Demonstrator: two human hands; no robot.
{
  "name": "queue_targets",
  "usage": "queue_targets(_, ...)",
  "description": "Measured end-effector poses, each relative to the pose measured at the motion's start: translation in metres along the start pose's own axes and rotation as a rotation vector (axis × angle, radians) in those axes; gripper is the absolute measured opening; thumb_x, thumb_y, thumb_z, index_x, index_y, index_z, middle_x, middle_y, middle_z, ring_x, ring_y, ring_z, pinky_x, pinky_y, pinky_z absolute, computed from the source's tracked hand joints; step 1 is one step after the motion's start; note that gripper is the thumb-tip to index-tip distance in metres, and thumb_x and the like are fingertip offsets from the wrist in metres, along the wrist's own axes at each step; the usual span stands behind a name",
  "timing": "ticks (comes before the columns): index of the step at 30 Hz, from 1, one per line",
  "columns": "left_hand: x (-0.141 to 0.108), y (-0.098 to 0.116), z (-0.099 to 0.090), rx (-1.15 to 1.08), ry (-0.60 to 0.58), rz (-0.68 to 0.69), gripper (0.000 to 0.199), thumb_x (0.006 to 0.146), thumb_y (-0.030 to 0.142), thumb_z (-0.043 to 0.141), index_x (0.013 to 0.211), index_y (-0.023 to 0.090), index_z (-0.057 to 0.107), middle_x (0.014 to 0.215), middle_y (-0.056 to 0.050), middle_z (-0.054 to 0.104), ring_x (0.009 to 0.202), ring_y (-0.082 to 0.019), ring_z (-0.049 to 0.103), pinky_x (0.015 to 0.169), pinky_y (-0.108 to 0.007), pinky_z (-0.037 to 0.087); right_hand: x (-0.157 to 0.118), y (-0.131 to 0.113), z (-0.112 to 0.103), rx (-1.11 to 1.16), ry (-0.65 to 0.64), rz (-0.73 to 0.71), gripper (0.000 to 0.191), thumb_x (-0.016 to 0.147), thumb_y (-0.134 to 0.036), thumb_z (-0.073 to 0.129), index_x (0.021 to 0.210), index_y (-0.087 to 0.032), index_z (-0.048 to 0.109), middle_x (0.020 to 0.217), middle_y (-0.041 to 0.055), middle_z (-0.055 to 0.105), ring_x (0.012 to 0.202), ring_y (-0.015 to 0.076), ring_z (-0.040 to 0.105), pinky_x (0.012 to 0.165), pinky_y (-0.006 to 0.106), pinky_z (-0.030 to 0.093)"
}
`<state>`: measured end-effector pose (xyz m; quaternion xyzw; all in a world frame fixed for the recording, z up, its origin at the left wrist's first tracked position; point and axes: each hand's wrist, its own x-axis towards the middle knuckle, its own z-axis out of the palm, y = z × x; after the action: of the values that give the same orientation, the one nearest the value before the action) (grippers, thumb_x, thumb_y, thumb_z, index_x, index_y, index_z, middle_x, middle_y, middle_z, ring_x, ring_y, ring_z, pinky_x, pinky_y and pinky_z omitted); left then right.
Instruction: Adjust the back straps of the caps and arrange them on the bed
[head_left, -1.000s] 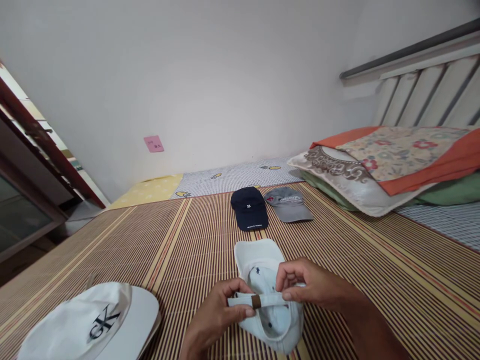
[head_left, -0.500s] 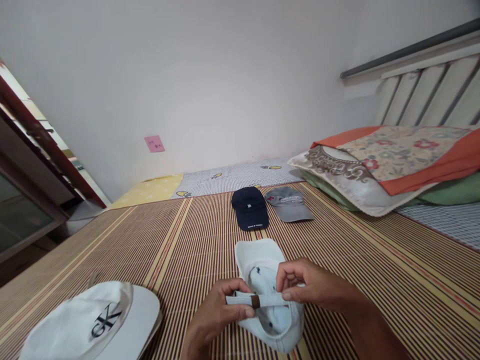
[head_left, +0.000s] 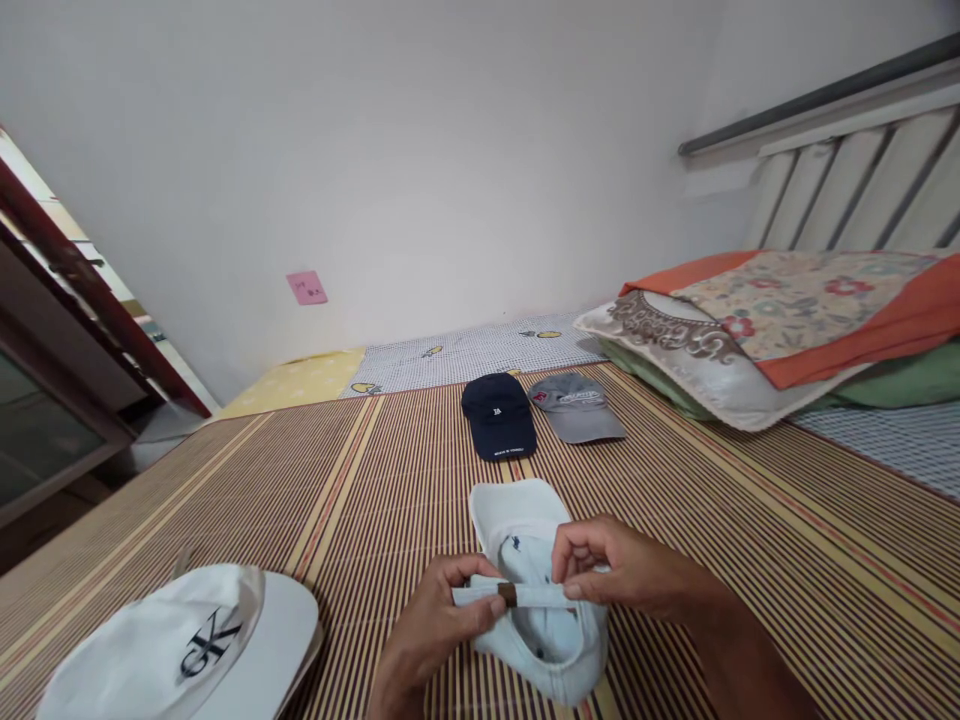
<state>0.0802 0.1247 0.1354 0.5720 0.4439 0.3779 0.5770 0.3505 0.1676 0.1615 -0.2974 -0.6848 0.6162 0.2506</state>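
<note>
A pale blue baseball cap (head_left: 566, 670) lies in front of me on the striped mat, its brim pointing away. Across its back opening runs a strap (head_left: 536, 596) with a small brown keeper (head_left: 508, 595) on it. My left hand (head_left: 442, 620) pinches the strap's left end, thumb beside the keeper. The right end is pinched between thumb and fingers of my right hand (head_left: 611, 570). Beyond the brim sit a navy cap (head_left: 499, 415) and a grey cap (head_left: 577, 408), side by side. At the lower left rests a white cap (head_left: 161, 640) with black letters.
The striped mat (head_left: 390, 470) covers the bed up to a checked sheet (head_left: 450, 358) along the wall. Pillows (head_left: 675, 350) with an orange-edged floral cover (head_left: 810, 300) are stacked at the right, below a radiator (head_left: 862, 180). A pink note (head_left: 307, 288) is on the wall.
The strap's left part now looks flatter, with its layers closer together at my left hand. The keeper has shifted slightly left. My right hand holds almost the same place.
</note>
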Motion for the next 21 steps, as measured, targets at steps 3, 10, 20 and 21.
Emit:
queue_targets(3,-0.001,0.001,0.001,0.012,0.032,0.009,0.040,0.071,0.052,0.084,0.083,0.015,0.073,0.069,0.002,0.055,0.059,-0.010,0.041,0.056,-0.023,0.034,0.000,0.000,0.000,0.009,0.008,0.007,0.022,0.077,-0.035,0.078,0.085,-0.016,0.071,0.073,-0.0017,0.066,0.067,0.0126,0.056,0.063,0.025,0.037)
queue_targets(10,-0.002,-0.002,0.000,-0.006,0.044,0.046,0.039,0.076,0.052,0.082,0.084,0.015,0.073,0.077,-0.001,0.060,0.067,-0.013,0.049,0.062,-0.025,0.039,0.001,0.001,0.000,0.035,0.010,0.010,0.026,0.077,-0.038,0.079,0.086,-0.015,0.069,0.072,-0.0016,0.064,0.064,0.0118,0.053,0.061,0.024,0.035)
queue_targets(20,-0.005,0.013,-0.002,0.003,-0.044,-0.019,0.036,0.071,0.042,0.087,0.094,0.017,0.076,0.078,0.001,0.061,0.065,-0.011,0.046,0.060,-0.023,0.035,0.000,0.008,-0.005,0.032,0.028,0.002,0.029,0.081,-0.041,0.078,0.090,-0.016,0.068,0.077,0.0010,0.068,0.069,0.0136,0.057,0.064,0.025,0.037)
queue_targets(21,-0.005,0.013,-0.002,0.024,-0.034,-0.008,0.035,0.073,0.043,0.086,0.094,0.017,0.076,0.079,0.000,0.062,0.066,-0.012,0.047,0.061,-0.024,0.035,0.000,0.008,-0.005,0.028,0.026,0.003,0.029,0.081,-0.041,0.078,0.089,-0.016,0.068,0.076,0.0010,0.068,0.068,0.0136,0.057,0.064,0.025,0.036)
